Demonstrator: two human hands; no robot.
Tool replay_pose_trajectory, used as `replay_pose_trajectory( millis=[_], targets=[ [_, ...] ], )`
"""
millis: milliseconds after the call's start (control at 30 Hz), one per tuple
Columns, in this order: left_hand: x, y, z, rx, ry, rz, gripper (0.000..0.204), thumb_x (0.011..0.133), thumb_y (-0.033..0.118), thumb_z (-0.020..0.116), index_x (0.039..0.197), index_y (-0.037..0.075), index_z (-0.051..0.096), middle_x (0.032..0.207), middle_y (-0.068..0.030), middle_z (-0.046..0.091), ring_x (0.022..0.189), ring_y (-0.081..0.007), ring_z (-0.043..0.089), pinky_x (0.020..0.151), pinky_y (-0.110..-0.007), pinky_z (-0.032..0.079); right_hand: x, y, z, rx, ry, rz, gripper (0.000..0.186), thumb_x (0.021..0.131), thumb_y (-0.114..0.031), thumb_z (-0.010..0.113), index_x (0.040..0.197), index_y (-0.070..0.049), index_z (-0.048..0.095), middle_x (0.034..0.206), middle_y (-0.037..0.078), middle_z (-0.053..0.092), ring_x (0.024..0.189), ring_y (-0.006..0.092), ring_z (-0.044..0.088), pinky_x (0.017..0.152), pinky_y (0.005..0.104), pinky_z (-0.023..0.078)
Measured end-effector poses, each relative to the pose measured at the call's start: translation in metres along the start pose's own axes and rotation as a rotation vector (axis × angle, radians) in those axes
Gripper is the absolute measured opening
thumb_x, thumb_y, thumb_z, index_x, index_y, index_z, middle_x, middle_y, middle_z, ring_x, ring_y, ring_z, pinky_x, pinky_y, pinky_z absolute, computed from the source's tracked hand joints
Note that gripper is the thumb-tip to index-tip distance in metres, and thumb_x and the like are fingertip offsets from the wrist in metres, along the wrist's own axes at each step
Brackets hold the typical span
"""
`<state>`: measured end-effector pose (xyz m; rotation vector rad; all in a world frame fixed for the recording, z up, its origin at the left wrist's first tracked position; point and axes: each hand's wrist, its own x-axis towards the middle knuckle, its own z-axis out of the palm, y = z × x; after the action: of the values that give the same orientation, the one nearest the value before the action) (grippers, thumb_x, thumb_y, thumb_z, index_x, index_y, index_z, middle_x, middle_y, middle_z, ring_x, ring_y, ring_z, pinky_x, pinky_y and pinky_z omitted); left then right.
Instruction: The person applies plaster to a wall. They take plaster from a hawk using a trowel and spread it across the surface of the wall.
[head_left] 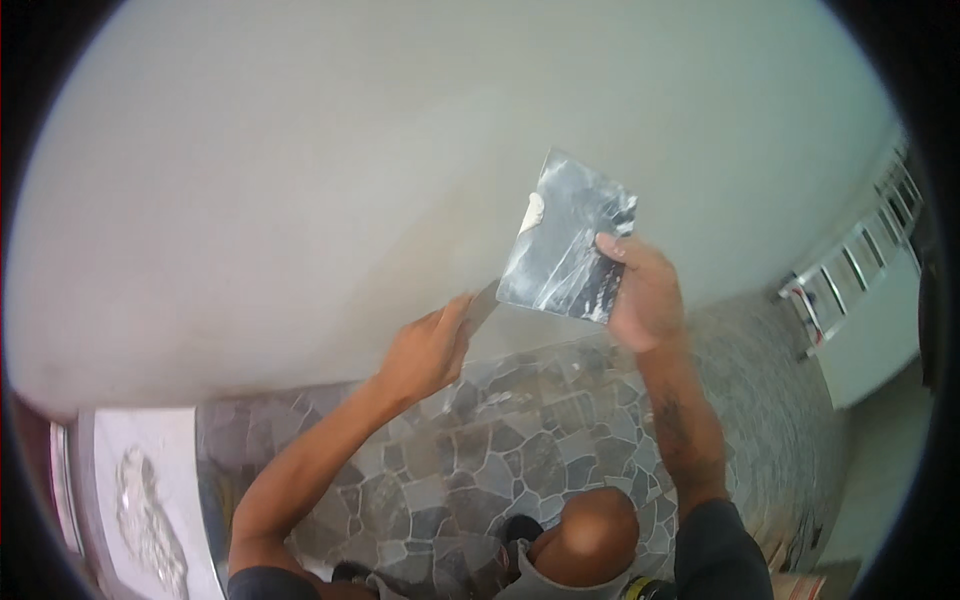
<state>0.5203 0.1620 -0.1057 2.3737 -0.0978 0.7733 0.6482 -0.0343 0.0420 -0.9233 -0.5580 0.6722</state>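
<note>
My right hand (648, 295) is closed on the edge of a flat, dark grey plate (570, 245), its thumb across the front. White streaks smear the plate, and a small dab of white paste (533, 212) sits on its left edge. My left hand (425, 350) is wrapped round a putty knife (483, 305), whose handle is hidden in the fingers. The knife's grey blade points up and right, its tip at the plate's lower left corner. Whether the two touch, I cannot tell. Both hands are raised in front of a pale wall (300, 180).
At the lower left lies a white board (190, 440) bearing a heap of white paste (150, 520). The floor (480, 450) is grey irregular stone with pale joints. A metal ladder (850, 265) and a pale panel (870, 345) are at the right. My bent knee shows at the bottom.
</note>
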Motion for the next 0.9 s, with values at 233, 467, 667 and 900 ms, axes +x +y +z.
replay_pose_trajectory(
  millis=[233, 467, 667, 900],
  targets=[
    [-0.075, 0.012, -0.101, -0.096, 0.233, -0.473, 0.04, 0.096, 0.012, 0.054, 0.13, -0.003, 0.039, 0.07, -0.0252, 0.06, 0.066, -0.0456, 0.06, 0.062, -0.05, 0.045, 0.057, 0.071, 0.089, -0.265, -0.418, 0.138, 0.035, 0.098, -0.008, 0.055, 0.127, 0.011, 0.05, 0.117, 0.015, 0.062, 0.107, 0.022, 0.063, 0.096, 0.0378, 0.049],
    [-0.237, 0.097, -0.244, 0.402, 0.732, -0.909, 0.039, 0.096, 0.012, 0.052, 0.131, -0.002, 0.04, 0.077, -0.0285, 0.064, 0.069, -0.0448, 0.065, 0.062, -0.052, 0.05, 0.052, 0.194, 0.229, -0.511, -0.719, 0.117, 0.028, 0.099, -0.016, 0.054, 0.11, 0.009, 0.061, 0.101, 0.008, 0.066, 0.086, 0.0138, 0.06, 0.079, 0.0289, 0.048],
    [-0.282, 0.159, -0.291, 0.699, 0.864, -0.995, 0.036, 0.096, 0.008, 0.051, 0.13, 0.001, 0.043, 0.086, -0.0288, 0.067, 0.074, -0.0443, 0.068, 0.067, -0.048, 0.054, 0.0, 0.305, 0.366, -0.506, -1.001, 0.503, 0.023, 0.094, -0.016, 0.056, 0.1, 0.005, 0.063, 0.087, 0.006, 0.063, 0.075, 0.0134, 0.057, 0.067, 0.0301, 0.046],
    [-0.3, 0.117, -0.309, 0.862, 0.751, -0.992, 0.033, 0.093, 0.006, 0.052, 0.125, 0.0, 0.046, 0.093, -0.0294, 0.067, 0.077, -0.0454, 0.067, 0.069, -0.051, 0.053, -0.039, 0.317, 0.444, -0.574, -1.165, 0.29, 0.032, 0.094, -0.023, 0.053, 0.09, 0.007, 0.065, 0.08, 0.009, 0.065, 0.072, 0.014, 0.056, 0.066, 0.031, 0.045]
  ],
)
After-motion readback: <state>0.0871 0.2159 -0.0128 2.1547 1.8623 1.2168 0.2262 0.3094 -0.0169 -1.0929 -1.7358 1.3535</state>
